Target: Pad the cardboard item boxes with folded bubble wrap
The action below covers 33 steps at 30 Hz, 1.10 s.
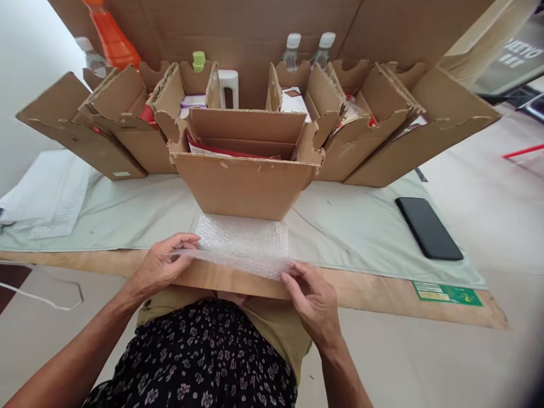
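Note:
A sheet of clear bubble wrap (244,241) lies at the near edge of the table, just in front of an open cardboard box (244,181). My left hand (159,266) pinches the sheet's near left corner. My right hand (312,297) pinches its near right corner. The near edge of the sheet is lifted slightly off the table. Inside the box a red and white item (221,150) shows, mostly hidden by the box walls.
Several more open cardboard boxes (127,122) stand in a row behind, with bottles (323,51) and an orange bottle (113,37) beyond. A black phone (428,228) lies at the right on the pale cloth (361,221). White padded sheets (46,195) lie at the left.

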{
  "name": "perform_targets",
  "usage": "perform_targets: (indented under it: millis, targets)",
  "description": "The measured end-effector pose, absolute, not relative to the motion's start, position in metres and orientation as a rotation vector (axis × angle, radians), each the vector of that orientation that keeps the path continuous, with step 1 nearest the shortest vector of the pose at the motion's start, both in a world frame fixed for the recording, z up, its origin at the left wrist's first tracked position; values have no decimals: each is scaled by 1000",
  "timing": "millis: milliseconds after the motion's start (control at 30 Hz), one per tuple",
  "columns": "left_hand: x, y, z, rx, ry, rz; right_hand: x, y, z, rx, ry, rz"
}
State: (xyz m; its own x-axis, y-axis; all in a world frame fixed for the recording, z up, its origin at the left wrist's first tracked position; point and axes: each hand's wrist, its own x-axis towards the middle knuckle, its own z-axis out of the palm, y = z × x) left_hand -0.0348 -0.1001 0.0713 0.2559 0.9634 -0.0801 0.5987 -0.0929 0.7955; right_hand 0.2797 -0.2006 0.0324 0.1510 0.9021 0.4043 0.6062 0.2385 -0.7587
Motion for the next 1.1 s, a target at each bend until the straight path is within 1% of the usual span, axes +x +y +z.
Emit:
perform_targets:
  millis: [133,233,300,400,467,533,600,667,767,933,1033,1100]
  targets:
    - [-22,-94,76,1793,1620,639,276,-184,20,-1562,-1303,487]
    - [-14,-87,74,1809,1716,659,272,-176,13,-1595,-1211,454]
    - [-11,-83,69,1835,1757,668,271,-175,12,-1603,-1228,366]
    - [-14,-80,59,1923,1773,690,269,-179,16,-1631,-1346,100]
    - [-18,-81,52,2040,1771,759,267,-181,21,-1635,-1464,-72]
    - [-20,-82,47,2225,1712,845,264,-181,25,-1616,-1606,-142]
    - [-20,-85,44,2439,1564,862,260,-178,27,-1615,-1743,-122]
    - [-18,-88,42,2600,1368,787,257,-176,28,-1653,-1836,-78]
    - [-21,-91,41,2669,1178,670,250,-186,33,-1703,-1884,-4]
    - [-41,-90,43,2628,1157,696,236,-228,58,-1625,-1938,154]
    - [-51,-91,46,2574,1153,725,235,-245,69,-1569,-2054,102]
    - [-54,-94,47,2535,1142,726,238,-248,67,-1571,-2178,29]
